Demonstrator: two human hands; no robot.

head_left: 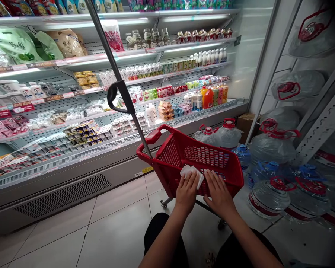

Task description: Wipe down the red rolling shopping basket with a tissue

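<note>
A red plastic shopping cart [173,149] with a perforated basket stands before me, a long dark pole with a black handle [124,98] rising at its left end. My left hand [187,190] lies over a white cloth or tissue [192,170] at the near rim of the basket, its fingers pressing the white piece against the cart. Just to the right, my right hand [217,191] rests on the same rim with its fingers stretched out, holding nothing. The underside of both palms is hidden.
An open refrigerated shelf [106,149] with dairy goods and drinks runs along the back and left. Large water bottles [268,197] with red handles crowd the floor and rack at the right. A cardboard box [246,124] sits behind them. My knees are below the cart.
</note>
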